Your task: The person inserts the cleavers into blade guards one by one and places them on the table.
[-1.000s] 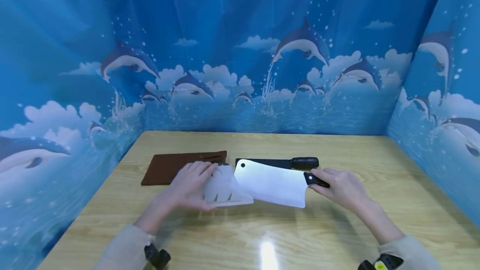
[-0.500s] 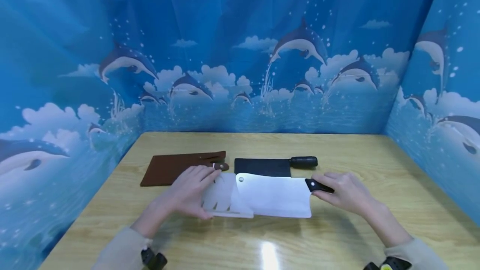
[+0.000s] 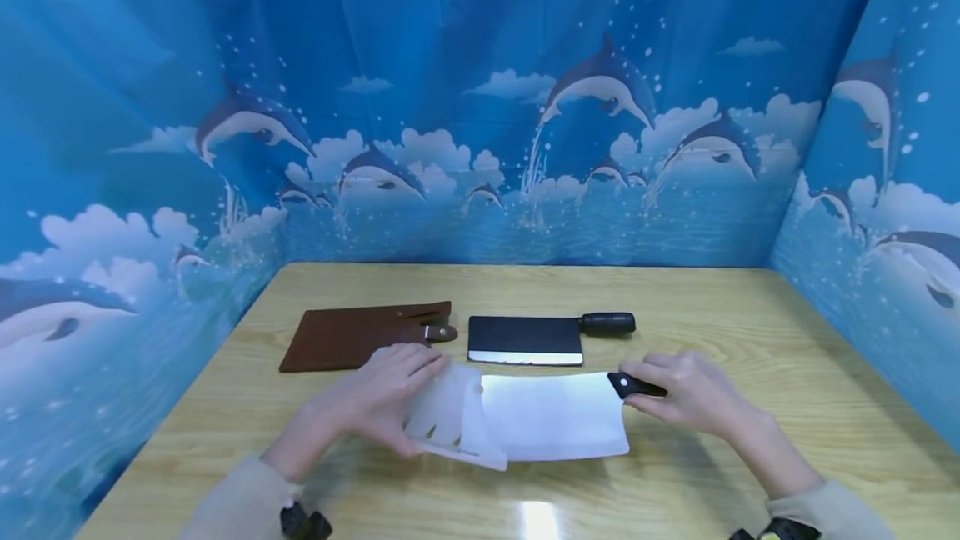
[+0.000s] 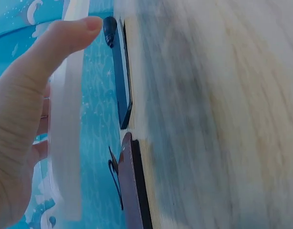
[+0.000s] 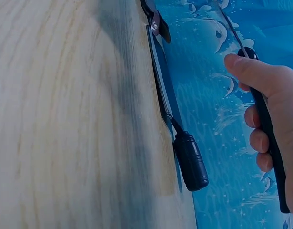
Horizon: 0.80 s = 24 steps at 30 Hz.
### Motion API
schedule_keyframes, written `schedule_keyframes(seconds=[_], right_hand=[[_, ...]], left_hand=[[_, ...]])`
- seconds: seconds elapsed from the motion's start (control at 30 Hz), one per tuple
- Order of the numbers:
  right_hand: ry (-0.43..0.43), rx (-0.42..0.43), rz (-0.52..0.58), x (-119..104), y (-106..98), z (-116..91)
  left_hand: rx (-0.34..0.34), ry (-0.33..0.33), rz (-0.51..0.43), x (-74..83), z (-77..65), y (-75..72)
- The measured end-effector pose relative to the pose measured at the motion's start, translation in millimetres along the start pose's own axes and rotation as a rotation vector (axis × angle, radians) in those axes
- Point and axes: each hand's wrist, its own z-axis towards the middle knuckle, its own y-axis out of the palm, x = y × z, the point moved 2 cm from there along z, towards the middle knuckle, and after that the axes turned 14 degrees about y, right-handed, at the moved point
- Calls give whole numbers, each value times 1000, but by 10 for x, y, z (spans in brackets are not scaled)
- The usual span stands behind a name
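Observation:
My left hand (image 3: pixel 390 398) grips a whitish, translucent blade guard (image 3: pixel 467 423) with slots near its lower edge. In the left wrist view, the thumb lies on one side of the guard (image 4: pixel 65 152) and the fingers on the other. A cleaver with a broad shiny blade (image 3: pixel 555 417) is held level above the table, its front end inside or behind the guard's mouth. My right hand (image 3: pixel 686 392) holds the cleaver by its black handle (image 3: pixel 637 386). In the right wrist view, the fingers curl round that handle (image 5: pixel 267 138), with the thumb near the blade end.
Behind the hands, a black-bladed cleaver (image 3: pixel 525 335) with a bright edge lies on the wooden table (image 3: pixel 712 307). To its left is a brown leather sheath (image 3: pixel 352 337) with a snap strap. A dolphin-print curtain (image 3: pixel 480 107) stands at the back and sides.
Both hands have come down and nearer with the cleaver and guard, uncovering the black cleaver behind. The hole at the shiny blade's front corner, visible before, is now mostly covered at the guard.

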Motion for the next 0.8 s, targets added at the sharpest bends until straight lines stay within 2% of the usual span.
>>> schedule_keyframes(seconds=[0.1, 0.2, 0.37, 0.6, 0.67, 0.8], right_hand=[[6, -16, 13, -9, 12, -2], [17, -19, 16, -40, 8, -10], [18, -30, 31, -165, -42, -82], [20, -59, 14, -378, -160, -188], [40, -66, 9, -435, -189, -209], [131, -137, 28, -535, -228, -251]], left_hand=[[6, 15, 24, 1, 2, -7], [0, 1, 52, 31, -18, -13], [-20, -10, 130, 202, -55, 23], [50, -10, 129, 394, -112, 37], [66, -4, 123, 413, -124, 25], [63, -4, 101, 427, -143, 4]])
